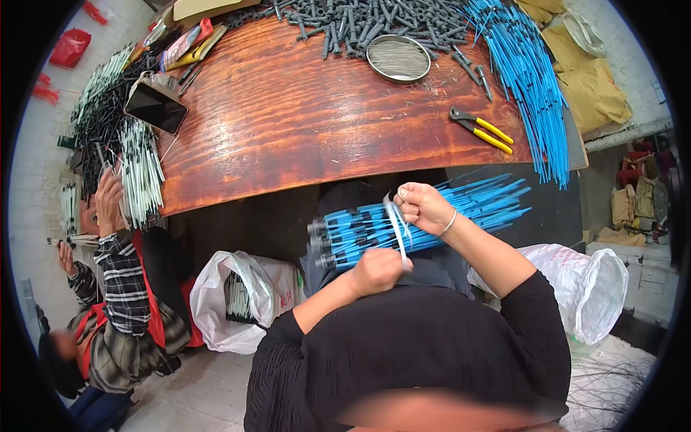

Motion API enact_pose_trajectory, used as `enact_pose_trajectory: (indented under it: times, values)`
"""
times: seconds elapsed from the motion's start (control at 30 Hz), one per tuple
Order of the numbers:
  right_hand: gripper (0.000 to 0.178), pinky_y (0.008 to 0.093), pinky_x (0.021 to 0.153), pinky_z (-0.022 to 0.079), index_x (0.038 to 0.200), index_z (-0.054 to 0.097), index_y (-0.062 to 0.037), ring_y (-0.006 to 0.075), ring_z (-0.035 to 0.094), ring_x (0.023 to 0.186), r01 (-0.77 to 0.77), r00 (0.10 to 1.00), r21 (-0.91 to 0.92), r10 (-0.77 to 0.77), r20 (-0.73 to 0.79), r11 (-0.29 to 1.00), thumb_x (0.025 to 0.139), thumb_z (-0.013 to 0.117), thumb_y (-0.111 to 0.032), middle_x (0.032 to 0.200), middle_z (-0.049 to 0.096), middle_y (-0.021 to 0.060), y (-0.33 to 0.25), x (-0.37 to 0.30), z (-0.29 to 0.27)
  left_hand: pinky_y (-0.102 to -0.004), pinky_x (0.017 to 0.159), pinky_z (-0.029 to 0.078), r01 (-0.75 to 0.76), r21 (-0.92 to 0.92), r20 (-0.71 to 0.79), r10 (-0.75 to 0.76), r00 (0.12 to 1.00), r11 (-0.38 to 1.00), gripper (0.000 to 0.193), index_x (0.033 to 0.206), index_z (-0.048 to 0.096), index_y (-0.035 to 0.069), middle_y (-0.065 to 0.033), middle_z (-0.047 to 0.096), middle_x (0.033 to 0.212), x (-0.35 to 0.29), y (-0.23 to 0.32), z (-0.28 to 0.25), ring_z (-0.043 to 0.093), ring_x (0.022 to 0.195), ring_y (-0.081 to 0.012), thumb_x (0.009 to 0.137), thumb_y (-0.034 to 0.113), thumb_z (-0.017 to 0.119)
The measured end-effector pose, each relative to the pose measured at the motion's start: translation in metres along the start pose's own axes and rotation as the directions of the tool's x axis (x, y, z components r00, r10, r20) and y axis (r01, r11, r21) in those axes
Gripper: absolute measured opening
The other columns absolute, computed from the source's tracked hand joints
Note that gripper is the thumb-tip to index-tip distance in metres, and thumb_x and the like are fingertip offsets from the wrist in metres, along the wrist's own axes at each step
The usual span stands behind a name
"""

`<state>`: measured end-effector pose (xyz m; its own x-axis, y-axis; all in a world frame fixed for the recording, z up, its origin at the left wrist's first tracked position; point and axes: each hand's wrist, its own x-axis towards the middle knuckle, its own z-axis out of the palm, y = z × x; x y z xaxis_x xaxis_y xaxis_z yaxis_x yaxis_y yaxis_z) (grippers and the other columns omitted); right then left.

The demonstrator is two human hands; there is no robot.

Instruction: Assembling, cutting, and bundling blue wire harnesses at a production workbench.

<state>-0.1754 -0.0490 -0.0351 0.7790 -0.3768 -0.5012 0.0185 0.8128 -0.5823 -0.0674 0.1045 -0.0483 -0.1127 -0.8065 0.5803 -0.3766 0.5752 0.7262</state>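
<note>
A bundle of thin blue rods (360,225) with black sleeves and grey heads at one end lies across my lap. Around its middle runs a white strap (398,229), slightly blurred. My right hand (426,207), with a bracelet at the wrist, pinches the strap's upper end beside a small dark piece. On the near side of the bundle, my left hand (376,271) is closed in a fist at the strap's lower end. The fingers of that hand are partly hidden from above.
On the wooden table (309,108) are grey plastic pieces (360,21), a round tin of pins (398,57), yellow-handled pliers (482,129), more blue rods (529,86) and a phone (156,106). White sacks (216,302) flank me. A co-worker (133,295) handles pale rods at the left.
</note>
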Motion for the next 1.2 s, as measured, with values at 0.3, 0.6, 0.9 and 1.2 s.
enact_pose_trajectory:
  times: [0.3,0.6,0.9,1.2]
  values:
    - [0.009,0.0213,0.041,0.027,0.079,0.046,-0.0051,0.0062,0.03,0.045,-0.186,0.933,0.341,0.275,-0.233,0.921,0.088,0.048,-0.006,0.071,0.047,0.0043,0.031,0.043,-0.027,-0.0415,0.067,0.049,0.295,0.601,-0.317,-0.118,0.941,0.743,0.004,0.074,0.056,0.005,-0.0109,0.06,0.07,0.003,-0.052,-0.004,0.06,0.074,-0.0311,0.07,0.004,0.056]
    - [0.005,0.0206,0.041,0.027,0.084,0.049,-0.0045,0.0062,0.032,0.046,-0.064,0.946,0.191,0.121,-0.301,0.979,0.087,0.05,-0.008,0.066,0.047,0.0021,0.038,0.002,0.022,-0.0419,0.072,0.049,0.658,0.511,0.046,-0.782,0.622,0.553,0.004,0.073,0.056,0.004,-0.0164,0.063,0.079,0.024,-0.055,-0.008,0.061,0.083,-0.0324,0.074,0.005,0.053]
    - [0.005,0.0239,0.06,0.043,0.089,0.053,-0.005,0.0102,0.05,0.063,0.192,0.978,-0.096,-0.182,0.101,0.977,0.088,0.051,-0.009,0.072,0.051,0.0016,0.005,-0.006,0.032,-0.0322,0.068,0.048,0.534,-0.29,0.398,-0.407,0.822,0.794,0.012,0.081,0.064,0.002,-0.0102,0.064,0.076,0.025,-0.102,-0.031,0.061,0.074,-0.0202,0.079,0.014,0.062]
    - [0.007,0.0274,0.067,0.045,0.081,0.058,-0.0019,0.0129,0.055,0.066,0.575,0.744,-0.78,-0.555,0.373,0.246,0.08,0.059,-0.009,0.071,0.058,0.0055,0.012,-0.017,0.04,-0.0318,0.07,0.046,0.772,-0.635,0.603,-0.612,0.512,0.021,0.008,0.078,0.066,-0.001,-0.0087,0.064,0.08,0.018,-0.125,-0.04,0.058,0.073,-0.0179,0.074,0.006,0.068]
